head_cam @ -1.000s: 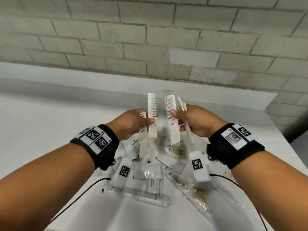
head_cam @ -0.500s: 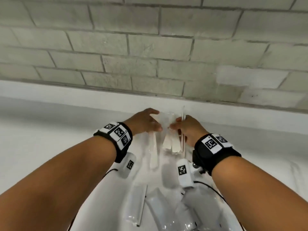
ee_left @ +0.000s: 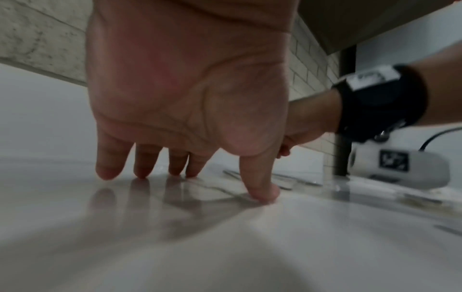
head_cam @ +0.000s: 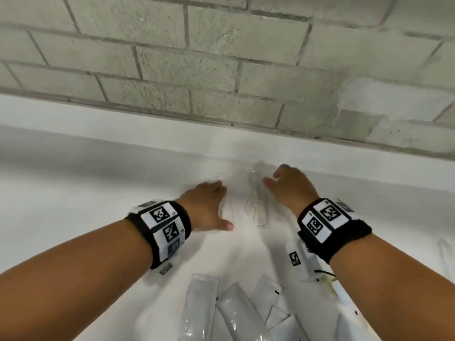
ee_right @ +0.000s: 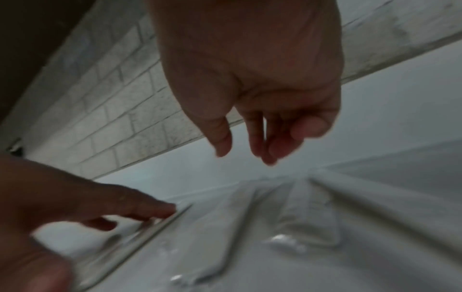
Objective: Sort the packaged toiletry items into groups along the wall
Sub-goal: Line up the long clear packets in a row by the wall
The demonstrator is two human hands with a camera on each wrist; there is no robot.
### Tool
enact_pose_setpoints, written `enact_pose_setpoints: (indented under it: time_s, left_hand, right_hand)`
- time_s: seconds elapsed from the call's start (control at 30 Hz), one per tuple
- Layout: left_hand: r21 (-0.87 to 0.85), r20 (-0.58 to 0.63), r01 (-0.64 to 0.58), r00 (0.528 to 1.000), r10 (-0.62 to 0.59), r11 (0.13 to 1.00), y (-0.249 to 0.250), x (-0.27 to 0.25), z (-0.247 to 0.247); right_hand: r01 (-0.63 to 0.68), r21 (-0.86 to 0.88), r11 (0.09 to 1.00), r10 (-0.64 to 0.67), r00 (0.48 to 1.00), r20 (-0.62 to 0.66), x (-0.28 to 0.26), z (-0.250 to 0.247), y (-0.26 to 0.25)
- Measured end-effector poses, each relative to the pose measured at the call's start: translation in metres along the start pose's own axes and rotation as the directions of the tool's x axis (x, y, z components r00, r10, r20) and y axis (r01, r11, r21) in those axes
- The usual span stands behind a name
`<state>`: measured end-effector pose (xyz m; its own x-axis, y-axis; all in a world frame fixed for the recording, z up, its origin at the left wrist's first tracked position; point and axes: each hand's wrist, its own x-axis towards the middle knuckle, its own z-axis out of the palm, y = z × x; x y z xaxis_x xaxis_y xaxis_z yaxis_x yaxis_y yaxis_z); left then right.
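Clear-wrapped white combs lie on the white counter (head_cam: 98, 193) close to the wall. My left hand (head_cam: 211, 205) lies flat with straight fingers on one wrapped comb (head_cam: 227, 210); in the left wrist view its fingertips (ee_left: 142, 173) touch the surface. In the right wrist view my left hand's fingertips (ee_right: 160, 209) press that comb's wrapper (ee_right: 140, 227). My right hand (head_cam: 283, 183) hovers just above two more wrapped combs (head_cam: 256, 210), fingers (ee_right: 250, 150) hanging loose and holding nothing. Those combs (ee_right: 310, 213) lie side by side under it.
Several flat grey sachets (head_cam: 202, 308) lie in a pile at the near edge of view, between my forearms. A grey brick wall (head_cam: 221, 70) rises behind a white ledge (head_cam: 123, 124). A wrist camera cable (head_cam: 325, 273) trails by the right wrist.
Both hands carried the wrapped combs forward from the pile to the wall and laid them on the counter. The right hand has let go; the left now rests flat on its comb.
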<state>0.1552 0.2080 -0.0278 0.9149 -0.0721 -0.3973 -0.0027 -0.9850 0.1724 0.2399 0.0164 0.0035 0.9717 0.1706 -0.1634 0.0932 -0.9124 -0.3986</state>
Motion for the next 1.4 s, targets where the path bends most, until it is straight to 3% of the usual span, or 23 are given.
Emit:
enact_pose_setpoints:
  time_s: [0.1,0.2,0.37,0.43,0.53,0.6,0.67,0.73,0.8,0.87,0.93,1.13,1.4]
  left_hand:
    - [-0.004,0.025,0.016,1.0,-0.016,1.0,-0.013,0.005,0.0]
    - [0.005,0.051,0.033,0.998,-0.034,0.999,-0.03,0.005,-0.012]
    - [-0.094,-0.008,0.059,0.998,-0.06,0.994,-0.053,0.003,-0.011]
    - [-0.123,-0.008,0.053,0.998,-0.055,0.991,-0.056,0.004,-0.009]
    - [-0.112,-0.021,0.045,0.999,-0.047,0.993,-0.056,0.005,-0.008]
    - [-0.081,-0.012,0.051,0.999,-0.053,0.995,-0.053,0.005,-0.009]
    - [-0.047,-0.001,0.045,0.999,-0.046,0.998,-0.051,0.004,-0.01]
    - [-0.023,0.0,0.028,1.0,-0.028,0.999,-0.05,0.003,-0.011]
    - [-0.018,-0.021,0.006,1.0,-0.006,1.0,-0.051,0.002,-0.01]
    - [-0.014,-0.059,-0.039,0.997,0.038,0.999,-0.051,0.0,-0.006]
    - [0.01,-0.073,-0.097,0.993,0.097,0.995,-0.049,-0.001,-0.001]
    - [0.077,-0.022,-0.051,0.998,0.053,0.996,-0.056,0.005,-0.011]
    - [-0.002,-0.018,0.03,0.999,-0.03,1.0,-0.09,0.012,-0.022]
  right_hand:
    - [0.013,-0.117,0.993,0.017,0.967,0.253,-0.008,0.017,-0.007]
    - [-0.034,-0.125,0.992,0.072,0.948,0.311,-0.005,0.022,-0.004]
    - [-0.131,-0.112,0.985,0.166,0.896,0.412,-0.002,0.01,-0.007]
    - [-0.194,-0.019,0.981,0.185,0.896,0.403,0.001,0.006,-0.009]
    - [-0.179,0.085,0.98,0.14,0.929,0.344,0.005,0.003,-0.016]
    - [-0.259,0.35,0.9,0.104,0.909,0.405,0.004,0.006,-0.026]
    - [-0.322,0.425,0.846,0.106,0.883,0.458,0.001,0.012,-0.033]
    - [-0.163,0.206,0.965,0.084,0.934,0.346,0.003,0.02,-0.035]
    - [0.082,-0.082,0.993,-0.067,0.982,0.175,0.002,0.025,-0.033]
    - [0.245,-0.176,0.954,-0.215,0.962,0.17,-0.005,0.03,-0.033]
    - [0.375,-0.289,0.881,-0.3,0.914,0.272,-0.011,0.036,-0.039]
    - [0.426,-0.417,0.803,-0.281,0.888,0.365,-0.002,0.047,-0.055]
    - [0.389,-0.357,0.849,-0.231,0.881,0.412,0.007,0.048,-0.086]
